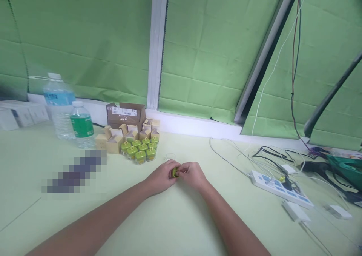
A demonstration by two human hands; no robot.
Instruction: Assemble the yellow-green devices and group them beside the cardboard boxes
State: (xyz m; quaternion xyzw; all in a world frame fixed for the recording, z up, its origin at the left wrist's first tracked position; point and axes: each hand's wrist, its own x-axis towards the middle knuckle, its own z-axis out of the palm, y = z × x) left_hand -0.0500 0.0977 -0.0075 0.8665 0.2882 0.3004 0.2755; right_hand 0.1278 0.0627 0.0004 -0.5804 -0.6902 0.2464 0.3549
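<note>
Near the middle of the table, my left hand [163, 176] is closed around a small green lid [175, 172], much of it hidden by the fingers. My right hand [192, 174] pinches at the same lid from the right side. Just beyond my hands stands a small clear container [170, 156], seen only in part. To the left sits a cluster of several small clear boxes with green lids and yellow loop handles [140, 156]. Behind them are several opened small cardboard boxes [114, 143].
A larger brown carton [126, 114] stands at the back by the wall. Two water bottles, one large [58, 114] and one green-labelled [82, 125], are on the left, with white boxes [25, 113] beyond. A power strip [279, 188], chargers and tangled cables spread over the right.
</note>
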